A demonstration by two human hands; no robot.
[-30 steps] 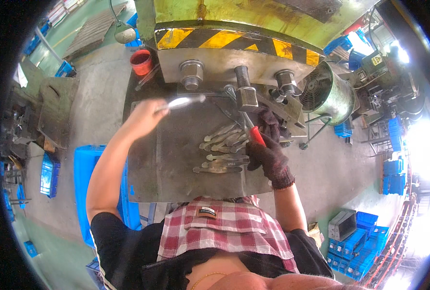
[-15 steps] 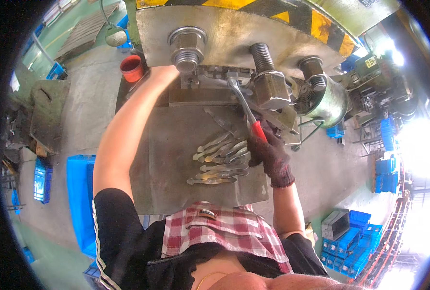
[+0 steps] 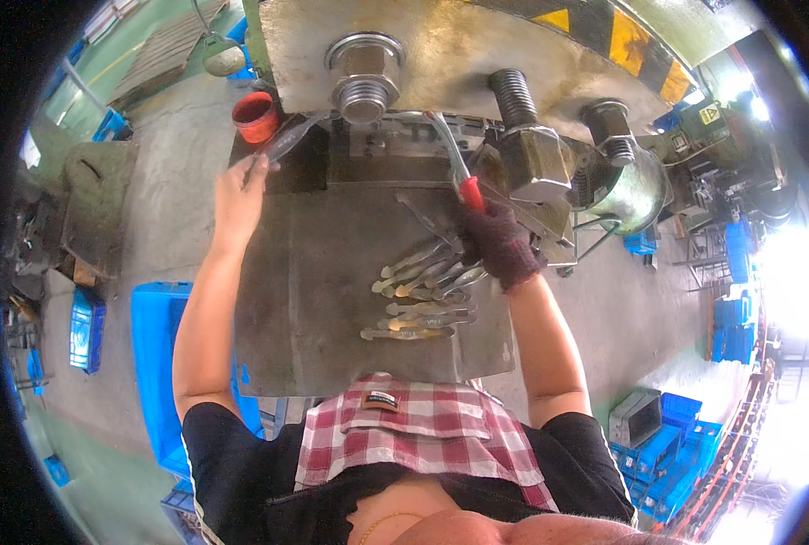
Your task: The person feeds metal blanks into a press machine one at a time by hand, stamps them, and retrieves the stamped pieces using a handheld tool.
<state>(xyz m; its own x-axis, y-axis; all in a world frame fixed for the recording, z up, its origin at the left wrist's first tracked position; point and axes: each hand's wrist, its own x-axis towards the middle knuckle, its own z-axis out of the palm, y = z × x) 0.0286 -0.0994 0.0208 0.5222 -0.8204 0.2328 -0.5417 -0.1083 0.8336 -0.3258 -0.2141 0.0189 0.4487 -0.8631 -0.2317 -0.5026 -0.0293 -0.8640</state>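
Note:
My bare left hand (image 3: 240, 198) pinches the near end of a long dark metal piece (image 3: 293, 136), whose far end reaches toward the press's lower edge. In a dark knitted glove, my right hand (image 3: 502, 243) is closed round the red grip of a long metal hand tool (image 3: 451, 153). Its far end points into the press, where the tip is hidden. Below, several flat shaped metal pieces (image 3: 421, 322) lie in a loose pile on the grey metal plate (image 3: 322, 300). The die (image 3: 404, 141) shows under the press block.
Large bolts with nuts (image 3: 365, 77) jut from the press block (image 3: 450, 45) ahead of me. A red cup (image 3: 255, 116) stands by its left side. A blue bin (image 3: 161, 381) is beside my left arm. Blue crates (image 3: 668, 445) are stacked at the lower right.
My left hand has drawn back and left from beneath the press and now shows, with the metal piece in it. My right hand has moved a little farther forward with the red-handled tool.

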